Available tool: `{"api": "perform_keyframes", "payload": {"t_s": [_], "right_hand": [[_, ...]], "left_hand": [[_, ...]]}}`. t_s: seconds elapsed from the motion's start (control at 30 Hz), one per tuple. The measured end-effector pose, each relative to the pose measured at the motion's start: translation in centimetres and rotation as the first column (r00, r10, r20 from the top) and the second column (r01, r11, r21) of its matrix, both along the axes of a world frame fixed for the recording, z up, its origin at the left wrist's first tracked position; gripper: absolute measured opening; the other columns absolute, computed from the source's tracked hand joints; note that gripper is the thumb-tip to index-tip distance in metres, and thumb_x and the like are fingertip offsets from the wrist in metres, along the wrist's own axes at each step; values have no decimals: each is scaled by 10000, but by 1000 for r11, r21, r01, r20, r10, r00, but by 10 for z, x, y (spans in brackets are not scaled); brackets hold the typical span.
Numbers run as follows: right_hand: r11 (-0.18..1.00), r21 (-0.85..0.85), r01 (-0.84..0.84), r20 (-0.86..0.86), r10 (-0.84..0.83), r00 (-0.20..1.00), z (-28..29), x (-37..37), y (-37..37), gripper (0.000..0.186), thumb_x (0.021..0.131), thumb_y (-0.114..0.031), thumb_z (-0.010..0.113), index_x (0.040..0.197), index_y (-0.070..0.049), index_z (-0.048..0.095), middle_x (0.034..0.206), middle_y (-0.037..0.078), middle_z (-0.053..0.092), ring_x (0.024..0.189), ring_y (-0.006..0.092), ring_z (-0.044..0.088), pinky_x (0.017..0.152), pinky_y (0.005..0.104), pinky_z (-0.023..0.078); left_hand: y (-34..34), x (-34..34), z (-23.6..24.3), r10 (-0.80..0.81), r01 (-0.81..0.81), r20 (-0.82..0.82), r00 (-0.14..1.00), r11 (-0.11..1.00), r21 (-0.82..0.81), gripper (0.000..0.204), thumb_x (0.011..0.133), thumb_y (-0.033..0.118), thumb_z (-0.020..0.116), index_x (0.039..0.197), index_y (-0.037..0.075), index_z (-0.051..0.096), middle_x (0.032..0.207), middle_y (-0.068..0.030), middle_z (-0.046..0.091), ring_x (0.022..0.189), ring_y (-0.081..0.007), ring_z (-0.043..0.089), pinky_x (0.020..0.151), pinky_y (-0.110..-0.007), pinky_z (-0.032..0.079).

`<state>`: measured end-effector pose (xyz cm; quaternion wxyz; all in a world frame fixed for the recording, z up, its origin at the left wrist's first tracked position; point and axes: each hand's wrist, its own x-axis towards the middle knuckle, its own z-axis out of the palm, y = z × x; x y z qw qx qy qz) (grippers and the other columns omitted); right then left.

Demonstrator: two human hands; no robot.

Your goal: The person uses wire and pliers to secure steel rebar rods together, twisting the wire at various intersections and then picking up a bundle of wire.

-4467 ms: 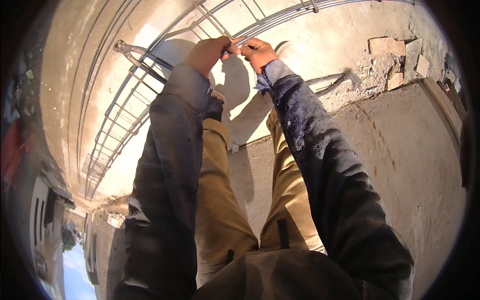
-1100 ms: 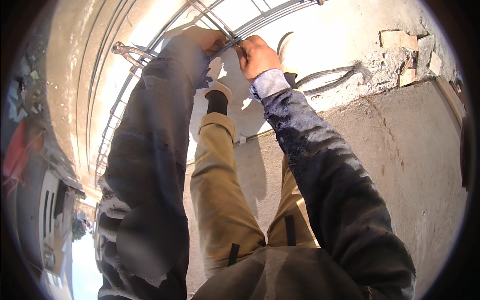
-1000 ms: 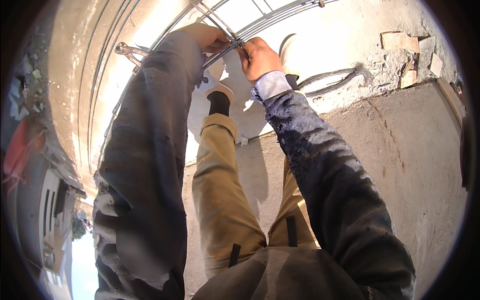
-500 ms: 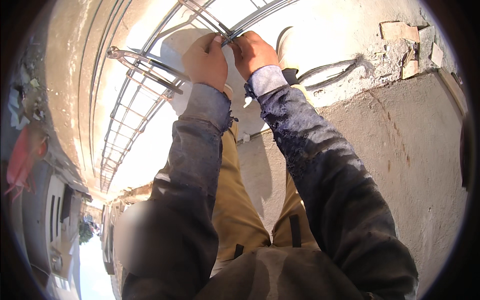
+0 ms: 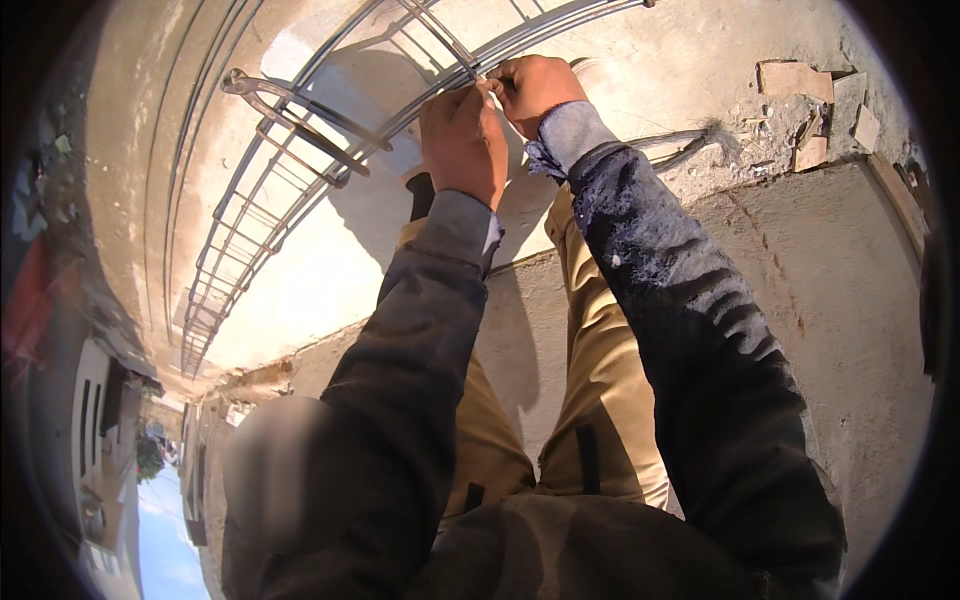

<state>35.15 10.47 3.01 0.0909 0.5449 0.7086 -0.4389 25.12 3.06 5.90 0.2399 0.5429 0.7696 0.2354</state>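
A welded-looking steel rebar cage runs diagonally over sunlit concrete. My left hand is closed, thumb and fingers pinched at a crossing of its bars, just below the junction. Beside it, my right hand is also pinched at that crossing, almost touching the left fingertips. Whatever small thing they grip is too small to make out. Left of my hands, metal nippers with long dark handles lie across the cage. My legs in tan trousers show between my forearms, feet partly hidden.
Loose long rods lie left of the cage. A wire bundle lies right of my hands, near broken flat pieces and rubble. A concrete edge crosses the ground, with boards at far right. Red material sits far left.
My left hand, earlier partly under the bars, has moved right and lower beside my right hand, which has shifted slightly right and up. The nippers still rest on the cage.
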Motion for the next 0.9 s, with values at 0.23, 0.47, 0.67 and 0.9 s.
{"api": "perform_keyframes", "payload": {"t_s": [0.23, 0.47, 0.67, 0.9], "right_hand": [[652, -523, 549, 118, -582, 804, 51, -7, 15, 197, 797, -151, 610, 872, 18, 675, 718, 94, 652, 568, 145, 581, 545, 268, 475], [868, -145, 474, -102, -490, 866, 73, -40, -37, 201, 809, -127, 574, 946, 2, 645, 787, 221, 625, 733, 352, 622, 648, 327, 486], [907, -195, 374, -256, -415, 873, 50, -16, -58, 293, 821, -119, 576, 1087, 4, 585, 799, 122, 618, 688, 209, 597, 575, 291, 483], [641, -413, 647, -12, -714, 700, 15, -13, -35, 371, 826, -367, 613, 919, -10, 660, 748, 92, 650, 653, 139, 598, 573, 280, 469]], "left_hand": [[-2, -6, 11, -84, 92, 70, 994, 989, -113, 376, 733, 47, 592, 1107, 78, 593, 995, -120, 566, 892, -296, 532, 788, -359, 446], [0, -38, -6, 343, -199, 824, 452, 939, -281, 213, 824, 6, 502, 1032, -41, 492, 933, -185, 632, 841, -231, 624, 720, -294, 490], [27, -39, 13, 454, -71, 662, 597, 851, -520, 258, 850, -3, 503, 1091, -38, 416, 1003, -222, 598, 771, -222, 640, 677, -294, 517], [30, -38, 16, 471, -43, 622, 625, 816, -576, 266, 842, 46, 536, 1094, -33, 501, 956, -153, 637, 597, -119, 614, 480, -234, 472]]}}
